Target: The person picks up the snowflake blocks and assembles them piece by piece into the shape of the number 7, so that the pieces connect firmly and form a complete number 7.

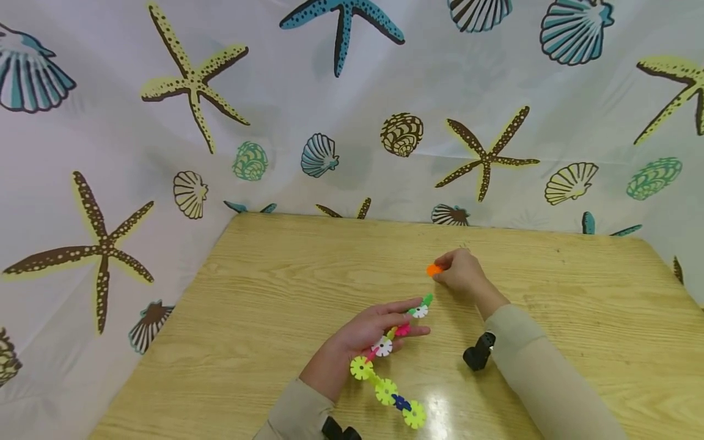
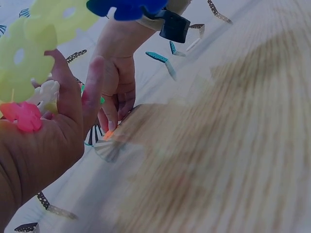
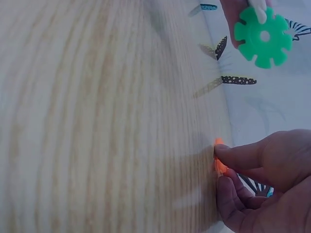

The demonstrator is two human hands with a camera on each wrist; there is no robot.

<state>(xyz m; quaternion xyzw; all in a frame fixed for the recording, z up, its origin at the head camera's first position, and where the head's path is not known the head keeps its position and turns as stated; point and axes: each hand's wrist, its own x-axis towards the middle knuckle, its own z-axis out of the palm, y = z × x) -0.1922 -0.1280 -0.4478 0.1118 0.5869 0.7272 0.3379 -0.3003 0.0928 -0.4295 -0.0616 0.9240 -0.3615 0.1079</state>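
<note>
My right hand (image 1: 462,270) pinches an orange notched plastic disc (image 1: 434,270) between thumb and fingertips, low over the table. In the right wrist view the orange disc (image 3: 219,155) is seen edge-on. To its left and nearer me, my left hand (image 1: 374,330) holds a chain of linked notched discs that runs past its fingers. Yellow discs (image 1: 386,392) and a dark blue disc (image 1: 402,403) form the chain's near end. White (image 1: 382,346) and pink discs (image 1: 403,330) lie among the fingers. A green disc (image 3: 265,37) ends the chain beyond the left fingertips.
The wood-grain table (image 1: 286,263) spreads under both hands. Behind it and along its left side hangs a white cloth (image 1: 352,110) printed with starfish and shells. Black wrist mounts (image 1: 479,351) sit on both sleeves.
</note>
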